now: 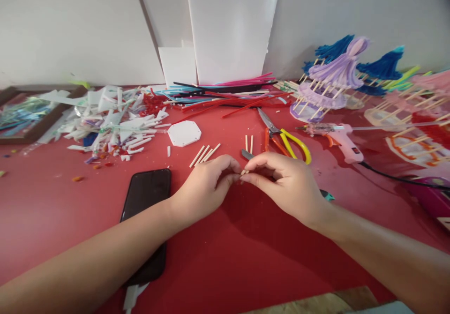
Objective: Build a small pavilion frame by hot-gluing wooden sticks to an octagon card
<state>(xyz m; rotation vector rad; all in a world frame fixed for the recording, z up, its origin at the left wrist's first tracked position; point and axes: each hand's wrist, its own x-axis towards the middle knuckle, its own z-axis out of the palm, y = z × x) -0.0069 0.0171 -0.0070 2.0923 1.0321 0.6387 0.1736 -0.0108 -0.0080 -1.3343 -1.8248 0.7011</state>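
Observation:
My left hand (207,183) and my right hand (288,183) meet fingertip to fingertip over the table. Both pinch short pale wooden stick pieces (243,172), mostly hidden by the fingers. A grey blade (247,154) shows past my right fingers and a teal end (327,195) behind that hand; I cannot tell whether the hand touches this tool. Beyond my left hand lie several wooden sticks (204,155), and two more sticks (249,143) lie farther right. A white octagonal plate (184,133) with small holes along its edge rests behind them.
A black phone (147,197) lies under my left forearm. Scissors (281,136) and a pink glue gun (342,138) with a cable are at right, before stick-and-yarn models (326,89). White scraps (112,122) and coloured pipe cleaners (225,93) line the back. White boards (232,33) lean on the wall.

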